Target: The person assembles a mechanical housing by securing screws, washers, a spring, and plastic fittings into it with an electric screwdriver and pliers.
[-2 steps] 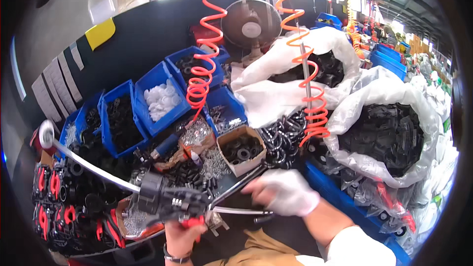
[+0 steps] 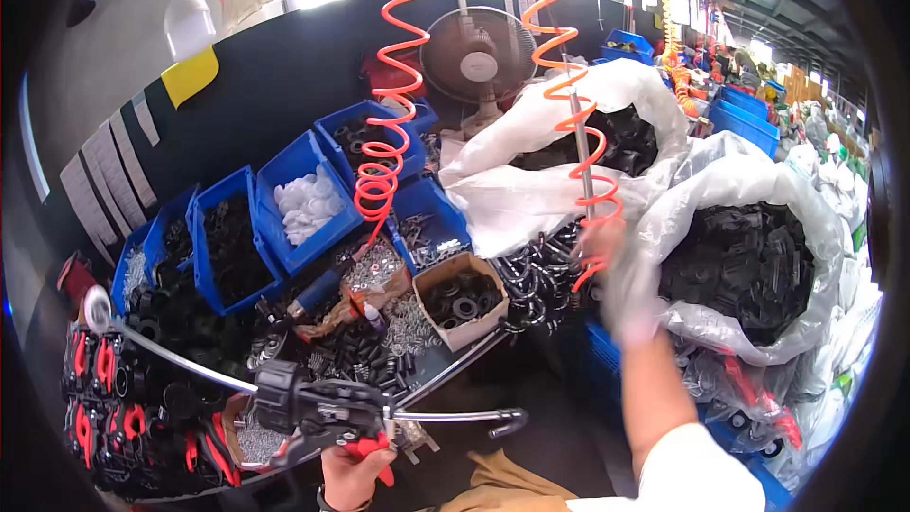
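Shifted upward, the white-gloved right hand (image 2: 627, 289) blurs by an orange coiled hose (image 2: 580, 118), grip unclear; the left hand (image 2: 354, 476) grips a black plastic clamp (image 2: 322, 408), red-triggered, its silver bar (image 2: 185, 355) jutting past the bench's metal edge (image 2: 453, 364).

Holds the left hand (image 2: 349, 478) low, left of the cardboard box (image 2: 474, 333) and nearer than it, with bare fingers (image 2: 377, 462) bent in a grip. Wears a dark band (image 2: 325, 499) at that wrist. Stretches the right forearm (image 2: 654, 389) from a white sleeve (image 2: 701, 469), right of the box. Extends the right hand (image 2: 616, 270), in a whitish glove (image 2: 632, 308), farther out on that side, too blurred to read its grip.
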Demonstrator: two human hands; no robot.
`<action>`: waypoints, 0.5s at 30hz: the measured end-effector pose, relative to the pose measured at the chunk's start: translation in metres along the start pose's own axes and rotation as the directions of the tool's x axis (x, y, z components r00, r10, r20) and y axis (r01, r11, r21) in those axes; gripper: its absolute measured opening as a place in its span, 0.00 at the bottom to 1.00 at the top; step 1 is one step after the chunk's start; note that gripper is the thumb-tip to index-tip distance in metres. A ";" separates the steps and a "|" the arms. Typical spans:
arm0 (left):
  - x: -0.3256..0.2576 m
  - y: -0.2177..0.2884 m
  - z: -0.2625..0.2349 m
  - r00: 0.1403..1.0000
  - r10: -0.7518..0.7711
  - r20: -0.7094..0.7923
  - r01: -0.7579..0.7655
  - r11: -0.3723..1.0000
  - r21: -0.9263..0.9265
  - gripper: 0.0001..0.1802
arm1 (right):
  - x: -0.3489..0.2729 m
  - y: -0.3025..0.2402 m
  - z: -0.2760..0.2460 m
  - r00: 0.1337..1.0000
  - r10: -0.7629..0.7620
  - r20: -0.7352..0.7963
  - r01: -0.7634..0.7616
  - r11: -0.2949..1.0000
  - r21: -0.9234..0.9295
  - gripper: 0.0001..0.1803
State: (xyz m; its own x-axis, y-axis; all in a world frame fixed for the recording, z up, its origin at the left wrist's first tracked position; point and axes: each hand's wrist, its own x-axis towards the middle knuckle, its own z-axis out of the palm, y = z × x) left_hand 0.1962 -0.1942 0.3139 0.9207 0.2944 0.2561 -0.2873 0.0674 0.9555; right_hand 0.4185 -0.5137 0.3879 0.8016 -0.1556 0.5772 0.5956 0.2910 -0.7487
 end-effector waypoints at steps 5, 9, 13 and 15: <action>-0.001 -0.005 0.040 0.977 -0.187 -0.098 0.184 0.982 -0.040 0.11 | 0.210 0.092 -0.141 0.935 -0.263 -0.237 -0.338 -0.464 -0.818 0.27; -0.007 -0.022 0.048 0.977 -0.205 -0.060 0.206 0.979 0.005 0.12 | 0.225 0.111 -0.103 0.989 -0.101 -0.110 -0.143 -0.440 -0.887 0.28; -0.004 -0.013 0.063 0.958 -0.257 0.129 0.239 0.961 0.139 0.11 | 0.253 0.088 -0.119 0.973 -0.039 -0.226 -0.223 0.062 -0.973 0.23; 0.001 -0.019 0.077 0.965 -0.192 0.181 0.189 0.981 0.033 0.13 | 0.254 0.089 -0.121 0.897 -0.106 -0.428 -0.303 0.559 -0.772 0.18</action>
State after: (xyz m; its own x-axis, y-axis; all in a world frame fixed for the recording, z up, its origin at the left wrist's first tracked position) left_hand 0.2227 -0.2688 0.3077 0.9911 0.0986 0.0898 -0.0989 0.0907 0.9910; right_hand 0.6812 -0.6422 0.4287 0.6786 -0.5747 0.4575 0.1301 -0.5189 -0.8449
